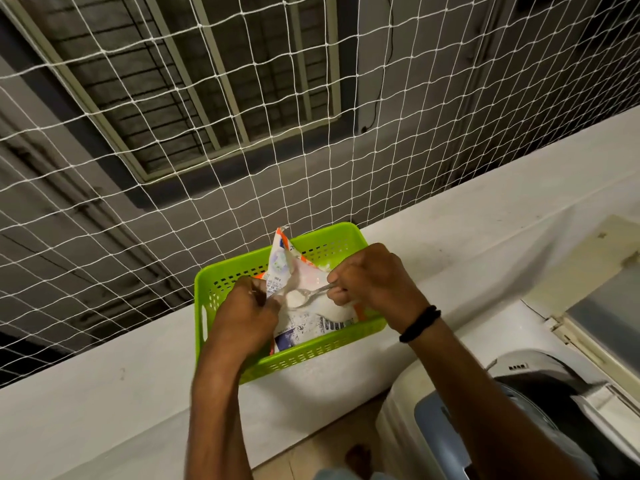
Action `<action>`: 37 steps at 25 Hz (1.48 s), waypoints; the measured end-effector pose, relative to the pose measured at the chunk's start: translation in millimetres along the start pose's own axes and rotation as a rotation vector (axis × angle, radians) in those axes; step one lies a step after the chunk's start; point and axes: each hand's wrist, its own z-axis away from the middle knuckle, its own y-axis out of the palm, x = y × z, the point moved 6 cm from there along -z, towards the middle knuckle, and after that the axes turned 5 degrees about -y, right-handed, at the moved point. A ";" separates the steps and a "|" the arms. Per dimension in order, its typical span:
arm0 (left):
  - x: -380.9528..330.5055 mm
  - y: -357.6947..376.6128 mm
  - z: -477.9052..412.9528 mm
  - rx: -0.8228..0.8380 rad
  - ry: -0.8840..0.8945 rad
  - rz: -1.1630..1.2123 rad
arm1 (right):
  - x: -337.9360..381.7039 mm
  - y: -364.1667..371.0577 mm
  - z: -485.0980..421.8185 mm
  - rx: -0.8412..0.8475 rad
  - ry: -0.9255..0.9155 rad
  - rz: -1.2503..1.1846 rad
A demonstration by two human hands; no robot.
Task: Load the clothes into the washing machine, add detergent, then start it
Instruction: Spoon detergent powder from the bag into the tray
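A white, orange and blue detergent packet [304,323] lies open in a green plastic basket [204,289] on a white ledge. My left hand [247,313] grips the packet's left edge and holds it open. My right hand [374,282] pinches the handle of a metal spoon [308,296]. White powder fills the spoon's bowl, which sits inside the packet's mouth. At the lower right stands the top-loading washing machine [519,410], its lid up and its dark drum opening showing. No clothes can be made out inside it.
The white ledge [104,393] runs across the view, with a white safety net [207,150] rising just behind the basket. The machine's raised lid [588,289] leans at the far right. A bare foot [360,459] shows on the tiled floor below.
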 end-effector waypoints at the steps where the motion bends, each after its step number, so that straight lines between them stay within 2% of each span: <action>1: -2.2 -0.3 2.5 0.024 0.021 0.015 | 0.3 -5.5 4.2 -0.018 0.009 -0.035; 5: -18.8 -3.1 16.1 0.036 0.131 0.136 | -0.5 -31.9 26.8 -0.076 0.012 -0.330; 10: -42.4 -12.1 28.1 -0.199 0.281 0.354 | -11.4 -61.5 45.8 -0.052 -0.071 -0.677; 14: -64.3 -1.7 36.9 -0.304 0.380 0.470 | -26.9 -79.4 56.2 -0.134 -0.028 -0.781; 18: -93.4 20.7 48.3 -0.292 0.488 0.532 | -44.5 -107.3 75.2 -0.246 0.009 -0.806; 23: -128.7 75.7 66.8 -0.143 0.624 0.622 | -78.0 -154.0 113.8 -0.408 0.064 -0.876; 27: -151.8 149.4 78.6 0.087 0.644 0.667 | -120.6 -193.6 157.7 -0.602 0.094 -0.927; 31: -163.0 238.3 100.3 0.329 0.536 0.596 | -182.1 -227.4 203.9 -0.834 0.155 -0.975; 37: -151.6 372.1 125.1 0.618 0.305 0.368 | -291.1 -262.4 260.3 -1.148 0.271 -1.025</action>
